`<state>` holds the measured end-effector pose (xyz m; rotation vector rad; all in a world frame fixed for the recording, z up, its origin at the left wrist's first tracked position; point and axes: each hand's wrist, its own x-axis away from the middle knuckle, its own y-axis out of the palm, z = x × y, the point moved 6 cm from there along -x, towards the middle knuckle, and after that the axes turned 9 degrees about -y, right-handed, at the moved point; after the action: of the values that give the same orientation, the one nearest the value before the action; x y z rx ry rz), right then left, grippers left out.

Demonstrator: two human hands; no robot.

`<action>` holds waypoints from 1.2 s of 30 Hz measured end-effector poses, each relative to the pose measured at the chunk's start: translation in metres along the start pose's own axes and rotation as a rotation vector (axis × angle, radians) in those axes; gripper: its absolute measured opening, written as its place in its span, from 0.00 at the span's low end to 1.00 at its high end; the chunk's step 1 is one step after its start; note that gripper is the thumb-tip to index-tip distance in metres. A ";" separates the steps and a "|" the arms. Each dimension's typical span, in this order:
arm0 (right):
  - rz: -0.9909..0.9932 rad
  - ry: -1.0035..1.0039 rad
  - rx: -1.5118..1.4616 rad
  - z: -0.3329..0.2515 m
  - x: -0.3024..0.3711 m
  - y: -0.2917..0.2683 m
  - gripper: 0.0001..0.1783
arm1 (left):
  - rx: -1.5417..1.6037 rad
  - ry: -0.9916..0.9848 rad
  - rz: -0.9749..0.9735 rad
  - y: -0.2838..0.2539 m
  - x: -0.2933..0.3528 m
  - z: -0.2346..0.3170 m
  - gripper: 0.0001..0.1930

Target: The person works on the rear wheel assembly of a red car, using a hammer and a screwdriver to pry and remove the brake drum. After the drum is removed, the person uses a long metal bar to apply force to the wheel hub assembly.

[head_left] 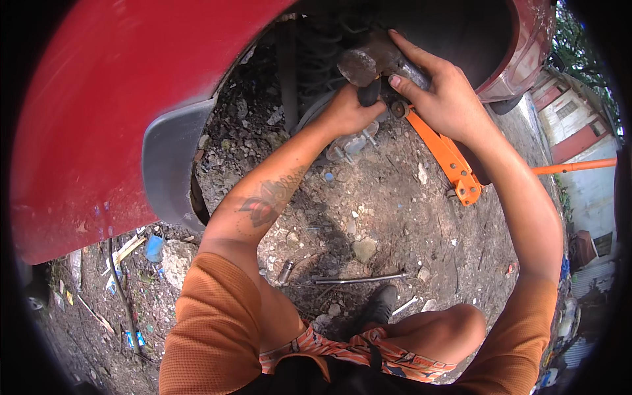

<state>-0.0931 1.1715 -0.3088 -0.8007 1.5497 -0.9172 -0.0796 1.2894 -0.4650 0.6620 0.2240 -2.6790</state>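
Note:
My left hand (pixel 353 110) is closed around the short dark handle (pixel 369 93) of what looks like a heavy hammer. Just above that fist shows a blunt, rusty hammer head (pixel 358 68). My right hand (pixel 444 95) grips a worn metal piece (pixel 413 71) close beside the head, thumb and forefinger on either side. Whether this piece belongs to the hammer I cannot tell. Both hands are inside the wheel arch of a red car (pixel 125 99). Below my left hand sits a wheel hub with studs (pixel 352 146); its upper part is hidden behind my forearm.
An orange floor jack (pixel 444 148) stands under the car at the right, its handle (pixel 573 166) reaching outward. On the stony ground lie a metal bar (pixel 359 279) and a socket (pixel 286 271), near my shoe (pixel 380 306). A grey mud flap (pixel 172 158) hangs at the left.

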 end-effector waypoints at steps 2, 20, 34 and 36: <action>-0.042 0.037 0.009 -0.004 0.000 0.000 0.34 | 0.023 -0.030 -0.023 0.001 0.002 -0.001 0.07; -0.024 0.063 0.048 -0.010 0.007 -0.019 0.34 | -0.094 -0.002 -0.044 0.006 0.003 0.008 0.12; 0.013 0.068 -0.012 -0.020 0.030 -0.024 0.36 | 0.029 0.153 -0.103 0.019 -0.001 0.016 0.17; 0.011 0.101 -0.001 -0.015 0.039 -0.026 0.36 | 0.037 0.080 -0.191 0.021 -0.004 0.012 0.17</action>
<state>-0.1136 1.1275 -0.3028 -0.7557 1.6400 -0.9615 -0.0729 1.2688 -0.4538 0.7965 0.2725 -2.8465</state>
